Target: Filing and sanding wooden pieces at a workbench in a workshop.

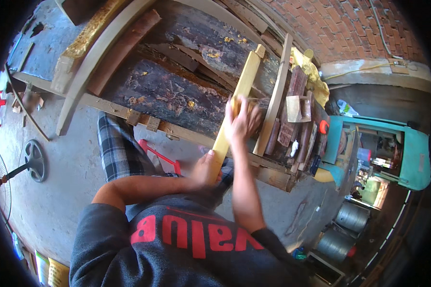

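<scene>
While both forearms rise from the near edge, the entry reads as follows. Item one: long pale yellow wooden strip (234,103), lying aslant across a dark, stained wooden workbench (167,91), its near end overhanging the bench edge toward the person. Left hand (207,168): fingers closed around the near end of the strip, thumb along its side. Right hand (243,119): pressed onto the strip about midway along, fingers curled over a small tan block; blurred, so whether the grip is tight cannot be told. Item two: second paler wooden batten (275,98), just right of the strip and roughly parallel. Item three: stack of short reddish-brown wood offcuts (297,115) at the right end of the bench. Item four: teal bandsaw machine (392,148), far right. Item five: black pedestal fan (33,161) on the concrete floor, left. Item six: red brick wall (340,28), far side.
</scene>
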The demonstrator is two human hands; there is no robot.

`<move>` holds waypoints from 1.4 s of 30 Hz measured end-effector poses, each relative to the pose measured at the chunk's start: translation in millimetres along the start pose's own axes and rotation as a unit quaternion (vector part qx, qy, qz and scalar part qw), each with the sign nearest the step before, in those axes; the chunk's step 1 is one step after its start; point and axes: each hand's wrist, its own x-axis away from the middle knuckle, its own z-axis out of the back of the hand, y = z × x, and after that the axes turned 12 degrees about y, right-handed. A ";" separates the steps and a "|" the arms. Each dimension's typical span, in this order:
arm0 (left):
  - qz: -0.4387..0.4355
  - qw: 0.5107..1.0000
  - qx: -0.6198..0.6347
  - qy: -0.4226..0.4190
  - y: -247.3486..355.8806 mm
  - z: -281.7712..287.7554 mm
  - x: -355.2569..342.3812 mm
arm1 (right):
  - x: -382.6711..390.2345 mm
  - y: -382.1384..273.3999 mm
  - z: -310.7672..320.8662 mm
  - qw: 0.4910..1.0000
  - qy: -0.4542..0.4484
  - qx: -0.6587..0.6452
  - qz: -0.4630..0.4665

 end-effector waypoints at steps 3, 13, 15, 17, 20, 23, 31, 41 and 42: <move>-0.076 0.994 0.072 -0.030 -12.8 -5.4 -7.8 | 63.6 -2.0 41.2 0.993 -0.011 -0.108 -0.052; 0.017 1.000 0.000 -0.014 6.5 -3.2 1.0 | -76.9 23.8 -73.4 0.994 -0.015 0.095 -0.054; 0.014 1.000 0.000 0.006 6.4 -3.0 3.5 | -82.8 19.8 -68.7 0.993 -0.043 0.079 -0.077; 0.009 1.000 -0.003 0.010 1.9 -1.2 3.1 | -57.9 12.0 -43.0 0.994 -0.068 0.057 -0.064; 0.000 1.000 0.003 0.017 -13.2 0.3 -0.9 | 20.8 -3.7 15.2 0.996 -0.067 0.049 -0.013; -0.282 0.951 -0.115 0.042 -24.0 -2.7 -10.5 | 77.2 -6.8 52.7 0.999 -0.039 -0.004 0.020; 0.005 0.999 0.016 -0.046 -7.6 -1.2 -11.1 | -59.1 29.9 -62.1 0.998 0.003 0.060 -0.023; -0.012 1.000 -0.023 -0.012 -0.3 2.0 13.1 | 6.1 5.4 -0.6 0.999 -0.037 0.025 0.012; -0.047 0.997 -0.050 -0.028 -0.6 0.8 15.8 | 30.8 -0.7 21.6 0.997 -0.064 0.039 0.002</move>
